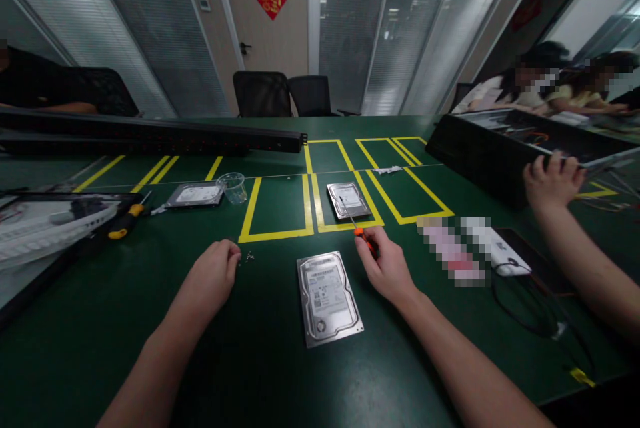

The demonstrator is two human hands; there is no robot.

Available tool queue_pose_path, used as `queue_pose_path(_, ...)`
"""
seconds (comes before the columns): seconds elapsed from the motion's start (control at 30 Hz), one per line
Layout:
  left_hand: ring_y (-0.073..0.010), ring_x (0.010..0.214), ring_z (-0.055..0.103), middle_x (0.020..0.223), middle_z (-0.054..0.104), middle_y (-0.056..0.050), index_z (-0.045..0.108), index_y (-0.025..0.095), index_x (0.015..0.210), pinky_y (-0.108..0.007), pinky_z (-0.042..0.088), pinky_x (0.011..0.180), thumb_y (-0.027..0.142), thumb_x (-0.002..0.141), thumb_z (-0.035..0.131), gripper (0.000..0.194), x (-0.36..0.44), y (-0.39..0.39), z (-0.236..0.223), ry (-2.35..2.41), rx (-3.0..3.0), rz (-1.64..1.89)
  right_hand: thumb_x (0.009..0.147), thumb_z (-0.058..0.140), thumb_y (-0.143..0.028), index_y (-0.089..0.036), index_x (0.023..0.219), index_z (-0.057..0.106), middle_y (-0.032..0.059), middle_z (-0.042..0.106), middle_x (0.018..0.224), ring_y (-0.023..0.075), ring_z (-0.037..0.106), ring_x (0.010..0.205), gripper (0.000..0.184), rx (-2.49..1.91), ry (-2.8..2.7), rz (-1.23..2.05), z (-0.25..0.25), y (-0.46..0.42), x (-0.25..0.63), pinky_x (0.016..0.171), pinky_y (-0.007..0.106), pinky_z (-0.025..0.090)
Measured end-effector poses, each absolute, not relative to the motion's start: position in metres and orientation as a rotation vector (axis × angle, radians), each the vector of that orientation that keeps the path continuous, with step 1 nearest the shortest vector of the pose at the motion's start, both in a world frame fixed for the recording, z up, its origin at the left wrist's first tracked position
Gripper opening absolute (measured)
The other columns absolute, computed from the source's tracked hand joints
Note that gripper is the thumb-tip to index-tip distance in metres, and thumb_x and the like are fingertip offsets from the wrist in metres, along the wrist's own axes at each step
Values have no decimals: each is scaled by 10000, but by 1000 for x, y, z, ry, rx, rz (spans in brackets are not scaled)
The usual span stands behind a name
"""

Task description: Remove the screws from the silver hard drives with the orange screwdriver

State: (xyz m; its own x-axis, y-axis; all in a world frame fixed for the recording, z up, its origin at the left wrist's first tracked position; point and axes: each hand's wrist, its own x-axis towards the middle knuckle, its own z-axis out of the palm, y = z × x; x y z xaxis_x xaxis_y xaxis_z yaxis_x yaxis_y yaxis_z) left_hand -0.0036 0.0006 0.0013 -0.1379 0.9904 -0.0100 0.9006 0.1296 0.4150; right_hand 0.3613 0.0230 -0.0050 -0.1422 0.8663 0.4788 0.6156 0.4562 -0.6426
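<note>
A silver hard drive [329,297] lies flat on the green table [270,348] between my hands. My right hand [386,267] is closed round a small orange-handled screwdriver [361,228], its shaft pointing up and away toward a second hard drive [348,199] inside a yellow-taped box. My left hand [214,275] rests on the table with fingers curled, its fingertips next to some tiny screws [247,257]. I cannot make out whether it pinches anything.
A third hard drive [195,195], a clear plastic cup [233,187] and a yellow-handled screwdriver [128,218] lie at the left. An open computer case [55,221] sits far left. Another person's hand [551,181] grips a black case [500,148] at the right. Cables [530,308] lie nearby.
</note>
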Motion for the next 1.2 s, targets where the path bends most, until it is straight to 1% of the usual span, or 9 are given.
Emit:
queue_pose_path(0.17,-280,889,665,986,702,-86,655,208,1009,-369,515,776,399,1006,478,261,19,-5,14,1874,1941,735,1056,525,-347,-235,998,572,1,610,811,165,564,677,135,-1248,-1839,382,10,24,357,664,285,423)
queue_pose_path(0.27,-266,845,655,933,700,-71,656,210,1004,-361,501,760,415,1013,485,267,41,-3,20,1749,1973,814,1059,526,-358,-235,984,586,-12,599,800,160,556,680,156,-1224,-1829,475,28,29,349,662,283,412)
queue_pose_path(0.37,-252,799,649,879,698,-59,646,207,986,-354,492,741,408,1012,495,252,60,5,20,1662,1952,856,1028,587,-346,-225,984,637,16,669,894,186,622,805,138,-1145,-1832,561,37,37,342,750,299,445)
queue_pose_path(0.43,-248,782,646,863,696,-60,638,201,953,-356,487,737,389,1005,496,241,68,10,14,1620,1946,890,988,644,-335,-216,958,677,35,694,933,208,643,864,127,-1115,-1762,566,30,42,339,798,314,461)
queue_pose_path(0.57,-240,793,644,877,694,-60,639,196,956,-352,482,740,361,1006,500,222,70,15,-7,1570,1938,945,1013,588,-349,-200,981,669,58,712,920,215,656,828,172,-1151,-1609,559,-1,46,337,766,322,496)
queue_pose_path(0.7,-223,757,612,868,677,-49,647,197,969,-338,466,712,348,1014,510,208,65,12,-21,1538,1981,934,1001,616,-370,-202,995,677,58,732,919,216,667,824,179,-1161,-1575,581,-20,42,338,769,322,513)
queue_pose_path(0.87,-215,791,596,891,660,-49,643,197,959,-338,471,745,295,1026,501,185,69,9,-21,1463,2052,894,997,627,-379,-206,994,677,59,742,936,221,688,861,180,-1156,-1574,591,-19,41,336,809,326,525)
queue_pose_path(1.03,-223,856,606,947,662,-66,644,196,971,-352,481,787,267,1039,499,175,74,7,-20,1436,2039,844,996,631,-378,-201,998,679,64,741,947,222,691,866,183,-1160,-1595,603,-18,41,338,812,331,529)
queue_pose_path(1.2,-227,871,621,942,665,-60,660,200,959,-342,484,772,259,1030,534,156,78,7,-18,1441,1982,838,1002,635,-394,-202,1008,674,68,730,939,226,678,860,196,-1171,-1601,614,-18,41,340,813,344,519)
